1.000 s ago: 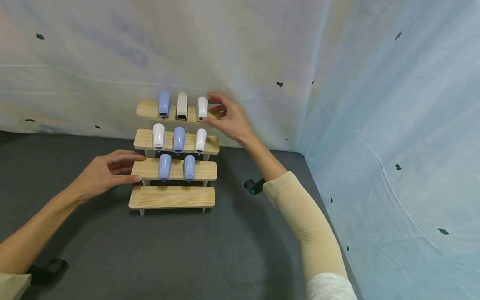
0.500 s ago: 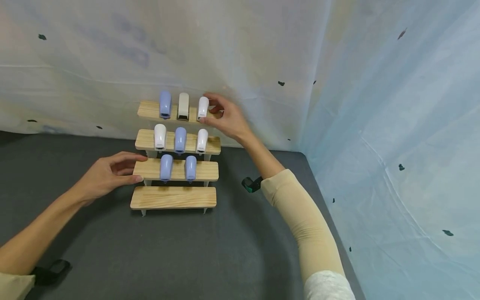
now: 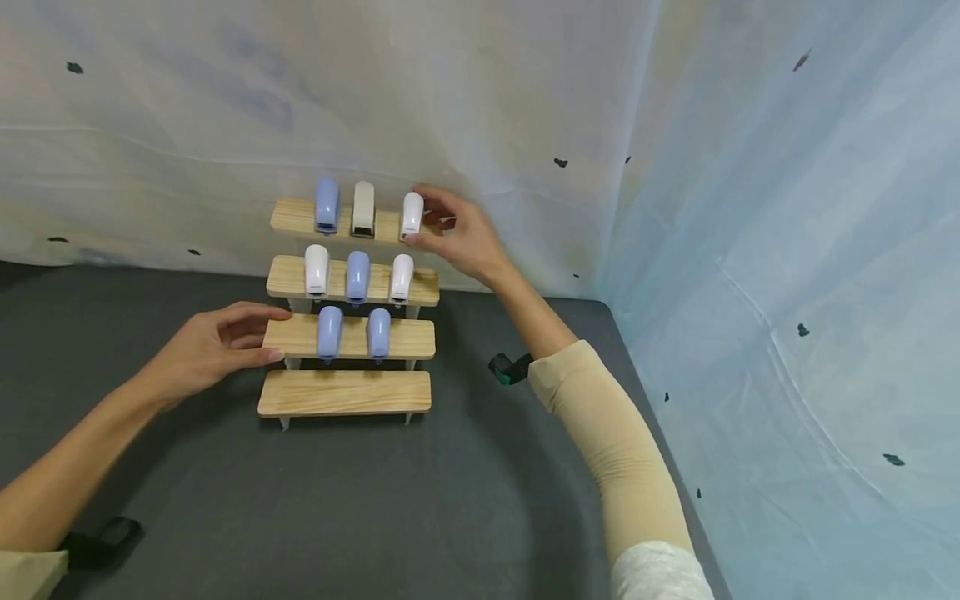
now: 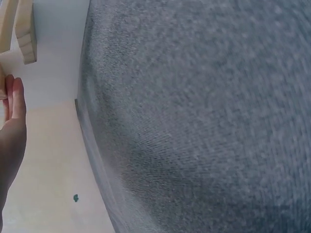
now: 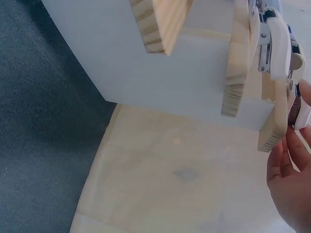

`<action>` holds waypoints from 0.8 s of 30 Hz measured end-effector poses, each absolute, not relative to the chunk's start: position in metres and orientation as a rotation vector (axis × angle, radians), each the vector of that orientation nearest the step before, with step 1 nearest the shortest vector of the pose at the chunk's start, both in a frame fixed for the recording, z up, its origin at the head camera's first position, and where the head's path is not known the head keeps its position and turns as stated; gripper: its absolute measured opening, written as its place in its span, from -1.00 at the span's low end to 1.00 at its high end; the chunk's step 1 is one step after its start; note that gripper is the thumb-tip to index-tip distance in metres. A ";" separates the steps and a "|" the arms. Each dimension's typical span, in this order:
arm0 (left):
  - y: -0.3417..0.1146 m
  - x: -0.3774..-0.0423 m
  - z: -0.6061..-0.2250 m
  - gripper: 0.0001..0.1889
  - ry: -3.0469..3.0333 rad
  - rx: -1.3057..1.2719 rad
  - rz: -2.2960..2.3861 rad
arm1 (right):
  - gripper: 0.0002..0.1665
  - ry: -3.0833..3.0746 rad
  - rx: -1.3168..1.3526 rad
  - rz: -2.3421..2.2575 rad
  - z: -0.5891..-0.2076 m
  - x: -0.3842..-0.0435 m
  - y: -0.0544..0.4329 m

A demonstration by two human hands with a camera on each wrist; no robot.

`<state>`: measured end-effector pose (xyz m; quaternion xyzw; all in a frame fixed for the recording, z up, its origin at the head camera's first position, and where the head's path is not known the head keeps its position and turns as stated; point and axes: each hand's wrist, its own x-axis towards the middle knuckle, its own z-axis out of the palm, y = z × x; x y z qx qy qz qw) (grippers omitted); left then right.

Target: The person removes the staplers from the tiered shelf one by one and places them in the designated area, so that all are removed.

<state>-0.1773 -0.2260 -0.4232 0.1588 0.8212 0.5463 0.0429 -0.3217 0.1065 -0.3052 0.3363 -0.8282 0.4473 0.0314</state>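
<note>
My right hand (image 3: 465, 237) holds a small white stapler (image 3: 412, 214) at the right end of the top tier of a stepped wooden shelf (image 3: 345, 393). Its thumb is at the stapler's front end and the index finger at the back. In the right wrist view, the fingers (image 5: 286, 158) come up beside that stapler (image 5: 303, 112) at the board's end. My left hand (image 3: 206, 346) grips the left end of the second-lowest tier, thumb in front and index finger behind. Only part of this hand (image 4: 12, 131) shows in the left wrist view.
A blue stapler (image 3: 327, 204) and a beige stapler (image 3: 363, 208) share the top tier. Below stand a white stapler (image 3: 317, 271), a blue one (image 3: 357, 277) and another white one (image 3: 401, 278). Two blue staplers (image 3: 329, 332) sit lower. A pale curtain (image 3: 487, 100) hangs close behind.
The white stapler in my right hand has shifted slightly right along the top tier, away from the beige one. My left hand has stayed at the shelf's end.
</note>
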 end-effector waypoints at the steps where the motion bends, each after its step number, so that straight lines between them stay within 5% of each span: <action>1: -0.225 -0.177 -0.423 -0.43 2.509 0.488 1.669 | -0.22 -2.555 1.033 1.380 -0.304 -0.321 0.108; 24: -0.226 -0.178 -0.418 -0.44 2.520 0.478 1.635 | -0.25 -2.605 1.024 1.480 -0.283 -0.289 0.144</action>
